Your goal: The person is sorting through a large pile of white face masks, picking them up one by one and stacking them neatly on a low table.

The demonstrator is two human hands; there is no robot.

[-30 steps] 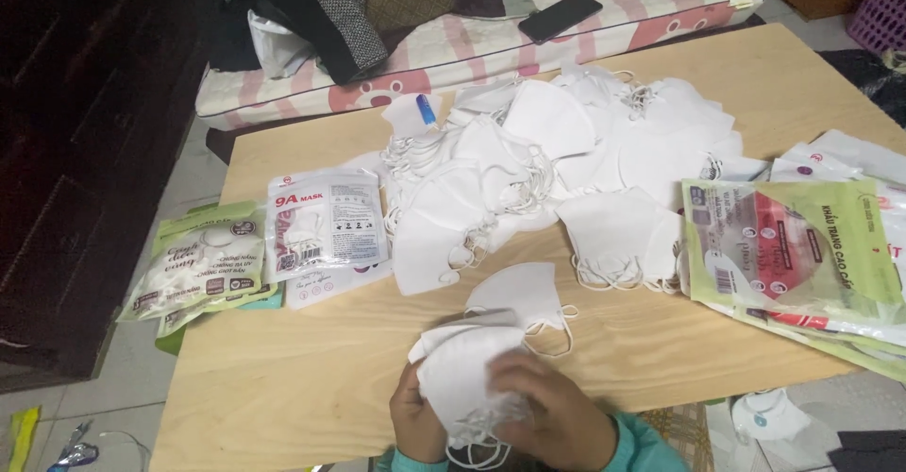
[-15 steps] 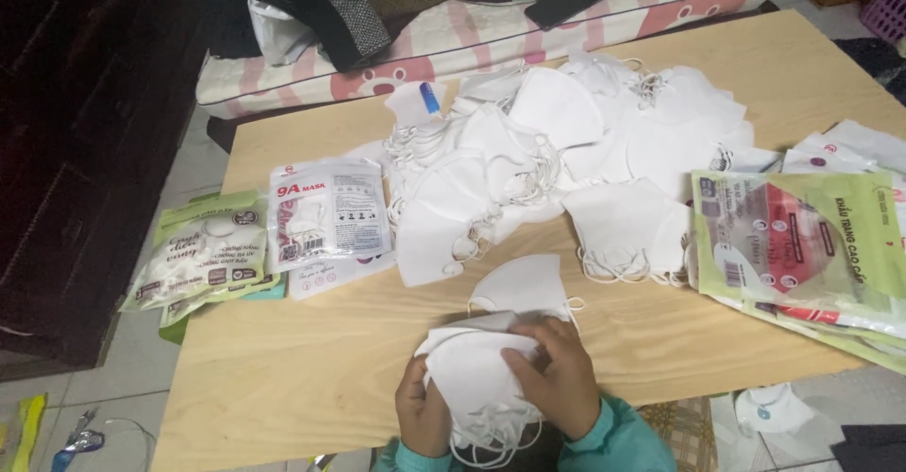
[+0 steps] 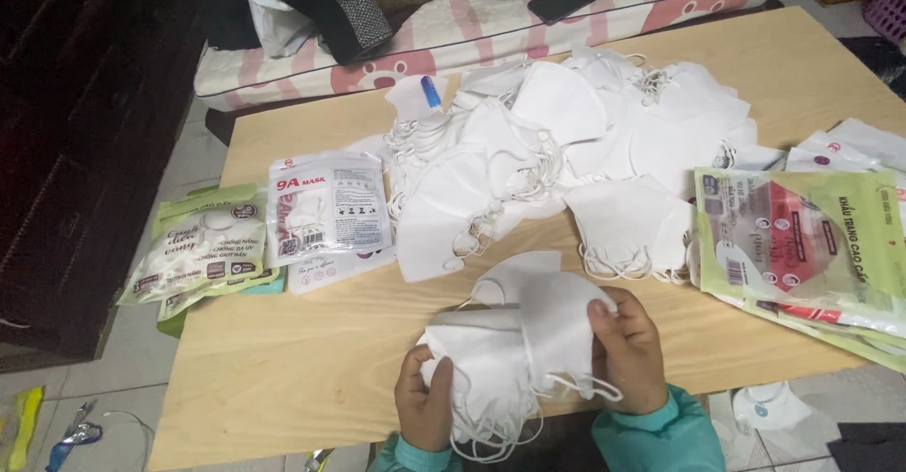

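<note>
Lifted the white mask stack (image 3: pixel 514 340) higher; left hand (image 3: pixel 427 404) and right hand (image 3: pixel 630 351) both clamp it, ear loops dangling.

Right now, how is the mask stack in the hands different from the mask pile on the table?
The held stack is small and neatly layered, gripped by the left hand and right hand. The loose pile is far larger, scattered, and untouched, lying farther up the wooden table. Both are white folded masks with ear loops.
</note>
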